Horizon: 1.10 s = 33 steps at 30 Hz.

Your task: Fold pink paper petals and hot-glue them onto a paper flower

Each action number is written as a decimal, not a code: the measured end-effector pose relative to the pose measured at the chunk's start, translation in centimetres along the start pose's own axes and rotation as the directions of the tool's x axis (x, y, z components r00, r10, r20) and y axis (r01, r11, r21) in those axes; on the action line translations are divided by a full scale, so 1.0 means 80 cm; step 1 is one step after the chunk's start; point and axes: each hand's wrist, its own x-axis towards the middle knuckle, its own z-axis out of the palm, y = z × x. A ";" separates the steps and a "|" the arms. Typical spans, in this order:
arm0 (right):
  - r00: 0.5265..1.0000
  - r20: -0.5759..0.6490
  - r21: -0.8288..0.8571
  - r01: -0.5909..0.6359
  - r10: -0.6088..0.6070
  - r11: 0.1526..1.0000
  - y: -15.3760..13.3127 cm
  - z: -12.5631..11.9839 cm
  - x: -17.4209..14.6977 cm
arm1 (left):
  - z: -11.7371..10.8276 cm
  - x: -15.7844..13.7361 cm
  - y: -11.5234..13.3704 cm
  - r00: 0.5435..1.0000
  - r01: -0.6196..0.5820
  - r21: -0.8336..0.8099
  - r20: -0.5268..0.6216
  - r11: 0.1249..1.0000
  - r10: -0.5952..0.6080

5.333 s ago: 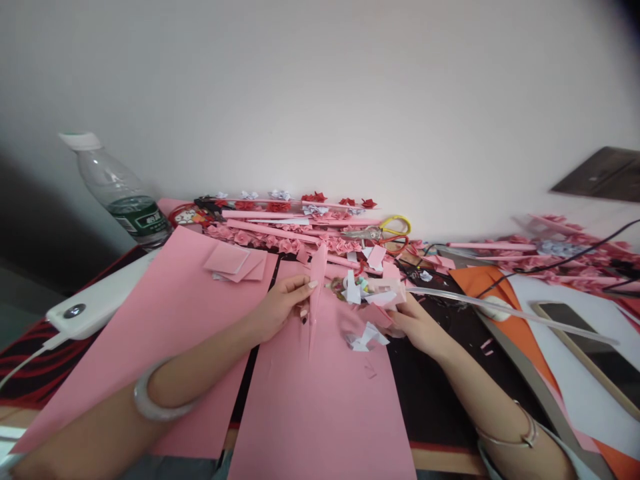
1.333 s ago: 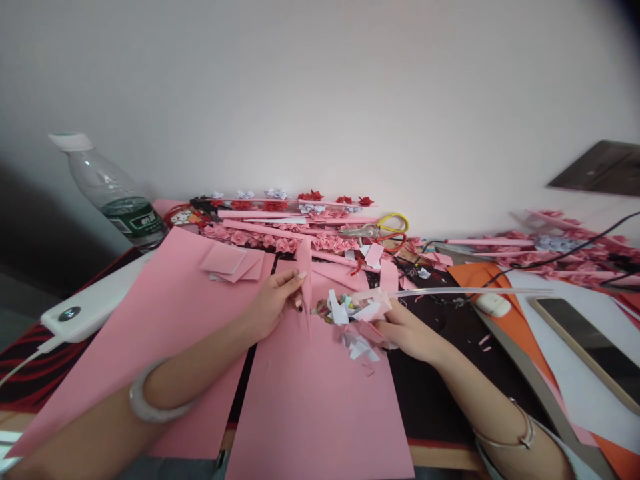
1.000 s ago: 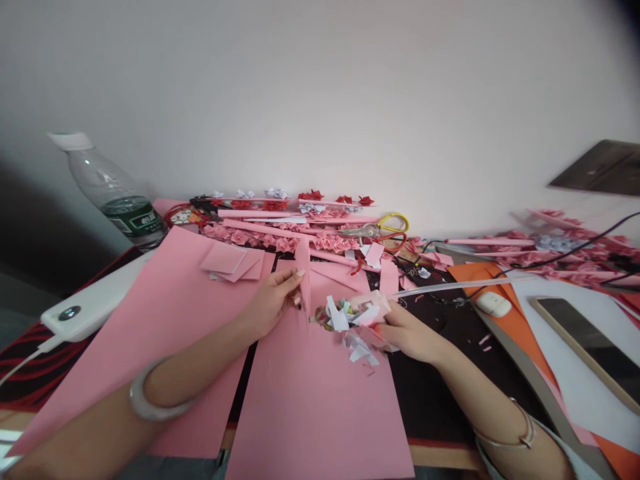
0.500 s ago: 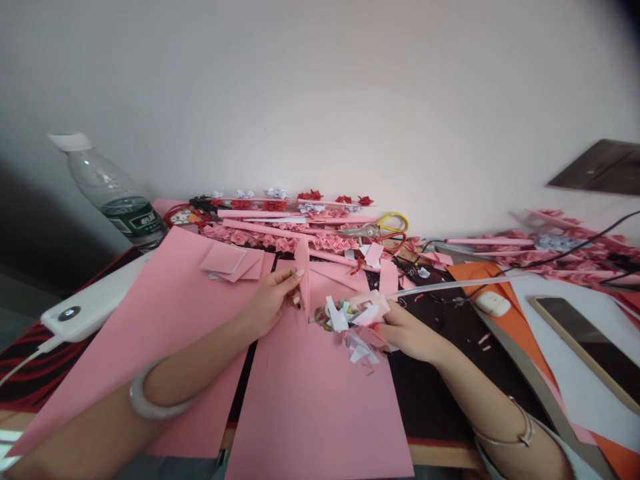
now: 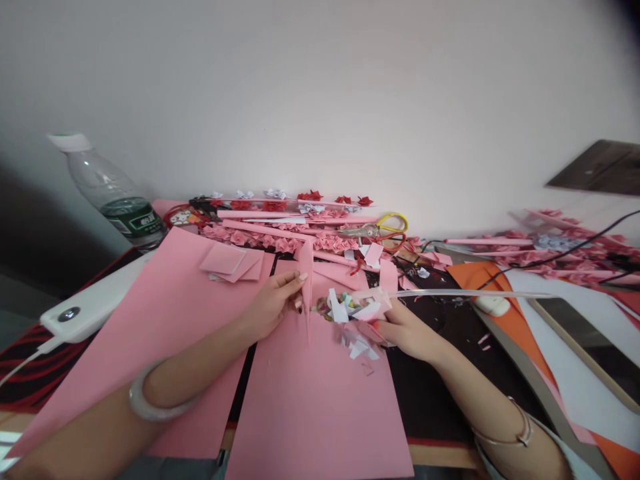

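Observation:
My left hand [image 5: 277, 300] pinches a narrow folded piece of pink paper [image 5: 307, 287] upright between thumb and fingers. In my right hand [image 5: 413, 330] is a hot glue gun [image 5: 373, 303], its body largely hidden by white and pink paper scraps stuck to it. Out of its back, to the right, runs a long clear glue stick [image 5: 470, 293]. The gun's tip points left and is close to the folded paper; whether they touch I cannot tell. Beneath both hands lies a large pink sheet [image 5: 320, 400].
Small pink squares [image 5: 233, 262] lie on another pink sheet [image 5: 165, 333] at left. A water bottle [image 5: 113, 193] and white power bank [image 5: 97, 297] stand beyond. Scissors [image 5: 380, 230] and paper-flower stems [image 5: 280, 233] line the wall. A phone [image 5: 590, 347] and earbud case [image 5: 493, 305] are at right.
The folded paper in my left hand has shifted slightly right and turned. The glue gun has tilted, so its clear stick now points lower at the right end.

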 end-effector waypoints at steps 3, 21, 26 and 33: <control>0.998 -0.046 -0.083 0.028 -0.032 0.996 0.003 -0.001 0.000 | 0.000 0.000 0.000 1.000 -0.012 0.016 -0.013 1.000 0.012; 0.755 -0.580 -0.738 -0.327 -0.306 0.591 0.021 -0.070 0.012 | -0.001 -0.002 0.003 1.000 0.004 -0.117 0.018 0.993 -0.002; 0.717 -0.681 -0.669 -0.528 -0.147 0.523 0.042 -0.084 0.018 | -0.002 -0.003 0.001 0.998 0.024 -0.107 0.064 0.994 -0.017; 0.634 -0.679 -0.678 -0.347 -0.370 0.648 0.022 -0.073 0.010 | 0.003 -0.007 0.004 0.994 0.009 -0.076 0.107 0.997 -0.001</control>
